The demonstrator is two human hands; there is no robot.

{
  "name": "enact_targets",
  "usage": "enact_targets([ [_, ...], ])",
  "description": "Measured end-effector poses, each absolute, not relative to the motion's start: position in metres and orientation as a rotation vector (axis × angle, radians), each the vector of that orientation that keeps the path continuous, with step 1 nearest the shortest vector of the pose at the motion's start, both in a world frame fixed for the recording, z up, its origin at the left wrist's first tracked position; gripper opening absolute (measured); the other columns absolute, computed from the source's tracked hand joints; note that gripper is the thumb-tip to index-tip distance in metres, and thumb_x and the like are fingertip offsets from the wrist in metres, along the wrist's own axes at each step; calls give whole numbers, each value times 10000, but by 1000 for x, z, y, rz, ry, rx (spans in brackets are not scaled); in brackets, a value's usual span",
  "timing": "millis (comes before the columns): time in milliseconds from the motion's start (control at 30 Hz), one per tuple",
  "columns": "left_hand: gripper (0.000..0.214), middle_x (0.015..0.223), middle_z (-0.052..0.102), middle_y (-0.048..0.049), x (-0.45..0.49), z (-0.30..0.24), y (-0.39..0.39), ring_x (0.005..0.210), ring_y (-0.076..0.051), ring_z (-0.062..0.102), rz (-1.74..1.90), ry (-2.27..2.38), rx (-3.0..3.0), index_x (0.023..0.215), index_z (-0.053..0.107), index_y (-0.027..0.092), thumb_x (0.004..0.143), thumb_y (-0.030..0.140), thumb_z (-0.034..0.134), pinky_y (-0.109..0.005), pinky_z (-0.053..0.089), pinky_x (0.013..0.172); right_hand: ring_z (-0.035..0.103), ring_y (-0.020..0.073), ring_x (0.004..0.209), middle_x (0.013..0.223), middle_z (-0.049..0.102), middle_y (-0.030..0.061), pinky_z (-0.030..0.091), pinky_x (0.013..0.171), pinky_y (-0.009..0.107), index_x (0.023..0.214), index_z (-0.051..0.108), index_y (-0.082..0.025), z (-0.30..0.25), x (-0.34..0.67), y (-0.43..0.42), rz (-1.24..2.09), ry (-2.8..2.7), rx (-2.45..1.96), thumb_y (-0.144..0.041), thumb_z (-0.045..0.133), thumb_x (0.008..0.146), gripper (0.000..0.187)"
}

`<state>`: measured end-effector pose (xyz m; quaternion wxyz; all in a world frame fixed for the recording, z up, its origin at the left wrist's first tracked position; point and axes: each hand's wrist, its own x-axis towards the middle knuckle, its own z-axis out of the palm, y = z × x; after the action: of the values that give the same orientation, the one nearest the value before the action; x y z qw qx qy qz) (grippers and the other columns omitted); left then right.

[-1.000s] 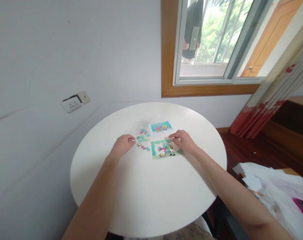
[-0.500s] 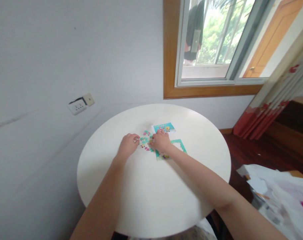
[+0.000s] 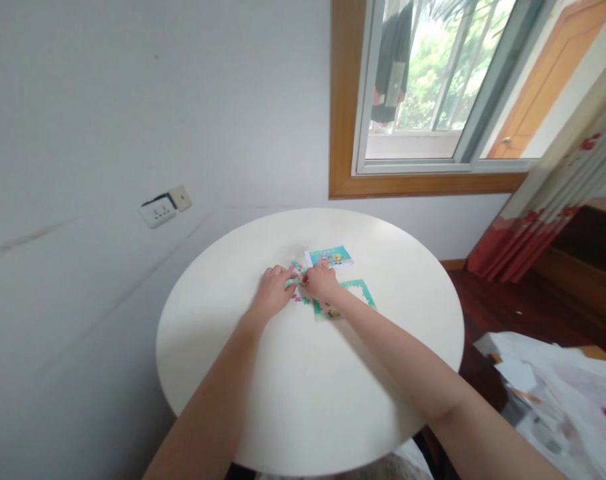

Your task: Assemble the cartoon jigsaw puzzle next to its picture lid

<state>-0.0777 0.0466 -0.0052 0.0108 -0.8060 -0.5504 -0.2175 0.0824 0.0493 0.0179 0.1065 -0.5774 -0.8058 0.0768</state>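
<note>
puzzle pieces (image 3: 297,298), pink and green, lie in a loose bunch on the round white table (image 3: 293,400), just left of the puzzle board (image 3: 367,293). the left hand (image 3: 274,291) is at the left side of the bunch, with its fingers bent. the right hand (image 3: 323,284) is at the other side, and its arm goes over the board and hides some of it. the two hands are near each other, with a small gap between their fingertips. i cannot tell if either hand is holding a piece, because it is too small to see. a flat blue box (image 3: 339,255) with cartoon pictures lies just behind the right hand.
</note>
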Motion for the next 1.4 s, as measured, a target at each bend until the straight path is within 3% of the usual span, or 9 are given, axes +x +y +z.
enact_targets([
  [333,267,997,605,-71,-81,-9,48,1001,-237,525,-689,-1723,-2534,1071,667,237,831,275,557,-359,378,949,483,306,1147,1114,606,173,367,920,437,1050,664,-146,13,85,48,22,-2416,-1643,-271,455,889,292],
  [733,261,1033,578,-78,-73,-10,44,1025,-240,511,-668,-1708,-2542,1053,681,247,807,281,600,-388,378,962,494,269,1142,1138,599,128,371,914,399,1070,653,-195,7,97,54,205,-2405,-1568,-284,503,862,272],
  [1167,145,907,633,-60,-71,-8,52,966,-220,555,-764,-1751,-2568,829,676,211,835,278,548,-375,371,941,488,240,1103,1106,599,86,334,915,370,1068,604,-201,13,98,43,133,-2368,-1423,-309,539,861,242],
  [1267,128,893,648,-60,-69,-2,53,970,-223,568,-911,-1853,-2519,800,675,198,810,273,571,-372,382,940,498,226,1088,1093,612,82,336,907,347,1089,613,-209,19,104,47,198,-2353,-1419,-318,559,851,267],
  [1400,178,945,646,-70,-60,5,52,891,-194,596,-1443,-2097,-2350,833,643,163,809,316,555,-311,462,823,555,155,900,928,653,58,366,807,263,964,670,-172,31,121,59,362,-2277,-1312,-293,428,931,273],
])
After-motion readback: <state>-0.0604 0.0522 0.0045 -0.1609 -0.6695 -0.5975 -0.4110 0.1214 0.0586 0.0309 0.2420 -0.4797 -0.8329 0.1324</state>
